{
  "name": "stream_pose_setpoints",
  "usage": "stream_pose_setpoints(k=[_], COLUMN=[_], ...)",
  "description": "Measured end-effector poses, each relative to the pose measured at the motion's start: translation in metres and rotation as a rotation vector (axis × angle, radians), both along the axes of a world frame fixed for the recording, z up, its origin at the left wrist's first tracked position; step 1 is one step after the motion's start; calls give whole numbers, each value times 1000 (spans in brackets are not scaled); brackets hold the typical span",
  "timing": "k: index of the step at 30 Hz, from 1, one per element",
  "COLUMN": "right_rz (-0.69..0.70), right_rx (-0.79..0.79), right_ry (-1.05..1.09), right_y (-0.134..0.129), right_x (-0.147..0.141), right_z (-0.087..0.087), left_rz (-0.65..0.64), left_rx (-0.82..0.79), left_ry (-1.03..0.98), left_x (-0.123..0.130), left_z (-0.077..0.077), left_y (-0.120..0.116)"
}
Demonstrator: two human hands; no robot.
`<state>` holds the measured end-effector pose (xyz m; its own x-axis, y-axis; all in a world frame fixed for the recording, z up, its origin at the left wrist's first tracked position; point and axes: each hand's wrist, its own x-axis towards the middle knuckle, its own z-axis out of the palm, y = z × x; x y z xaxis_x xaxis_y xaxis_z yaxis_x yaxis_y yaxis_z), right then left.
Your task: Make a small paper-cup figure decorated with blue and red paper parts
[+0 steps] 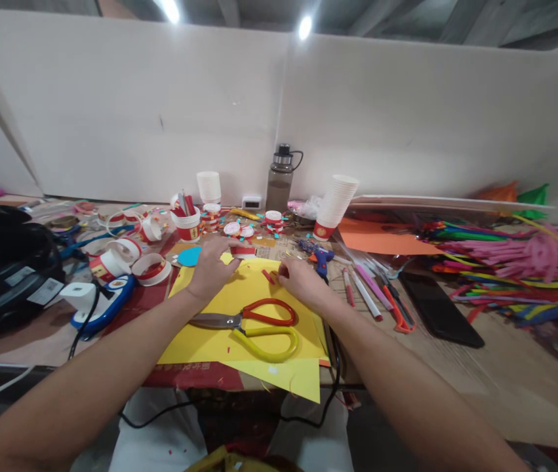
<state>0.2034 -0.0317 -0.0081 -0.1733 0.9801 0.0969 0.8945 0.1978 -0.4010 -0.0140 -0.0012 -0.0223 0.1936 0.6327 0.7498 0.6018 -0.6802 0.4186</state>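
Note:
My left hand (214, 267) is over the back of the yellow paper (219, 288), its thumb and forefinger closed at the left end of a red and white paper strip (243, 252). To the right, my right hand (302, 280) rests low over the same sheet with its fingers curled together; whatever is between them is too small to make out. Small red scraps (269, 277) lie beside its fingertips. Nearer to me, scissors (232, 321) with one red and one yellow handle lie on the paper, blades slightly apart, pointing left. A blue paper circle (189, 256) sits left of my left hand.
Paper cup stacks (336, 206), a water bottle (279, 180) and a cup of pens (187, 223) stand at the back. Right are a blue glue gun (324, 257), markers (366, 295), a phone (440, 309) and pipe cleaners (515, 262). Left are cut cup rings (151, 269) and a power strip (106, 305).

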Motion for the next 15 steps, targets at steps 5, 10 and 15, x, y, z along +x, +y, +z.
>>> stream_pose_setpoints(k=[5,10,15], right_rz=[-49,-13,11], right_rx=[84,293,407], right_ry=[91,325,470], right_y=[4,2,-10], right_x=[6,12,5], right_z=[0,9,23], left_rz=[-19,-60,-96], left_rx=[58,128,210], left_ry=[23,75,131], left_x=[0,0,0], left_z=[2,6,6], left_y=[-3,-8,-13])
